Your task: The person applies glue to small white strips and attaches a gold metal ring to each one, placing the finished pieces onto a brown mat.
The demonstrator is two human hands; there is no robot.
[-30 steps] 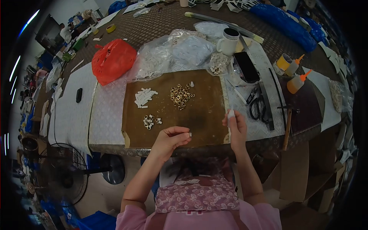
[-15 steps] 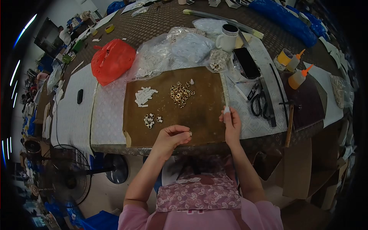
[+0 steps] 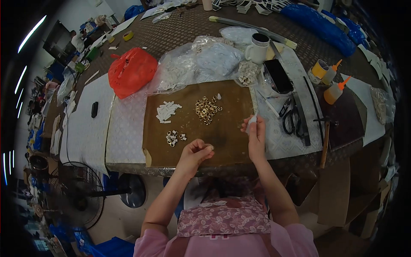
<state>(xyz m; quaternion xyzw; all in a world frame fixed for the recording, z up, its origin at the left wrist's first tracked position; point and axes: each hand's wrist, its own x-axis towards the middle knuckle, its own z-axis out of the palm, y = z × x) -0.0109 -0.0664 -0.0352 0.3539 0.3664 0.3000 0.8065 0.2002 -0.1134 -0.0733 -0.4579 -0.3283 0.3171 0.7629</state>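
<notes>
**Workshop desk crowded, small finished pile beside two larger heaps**

Cluttered with bags, glue bottles and scissors, the desk (image 3: 180, 25) carries a flat brown board (image 3: 227, 132) where the person works. The left hand (image 3: 195, 155) has its grip pinched shut on a tiny white-and-metal piece (image 3: 211, 148) at the board's near edge. The right hand (image 3: 257, 138) pinches a small white strip (image 3: 251, 119) over the board's right edge.

Only a small cluster of white-and-gold pieces (image 3: 173, 138) lies at the board's left. A heap of loose white strips (image 3: 167, 112) and a mound of small brass rings (image 3: 207, 109) wait behind it, so the job looks to be at an early stage.

Against a second ago, the right hand has drawn slightly inward toward the board. The left hand keeps the same pinch in the same spot, and the piles appear unchanged.
</notes>
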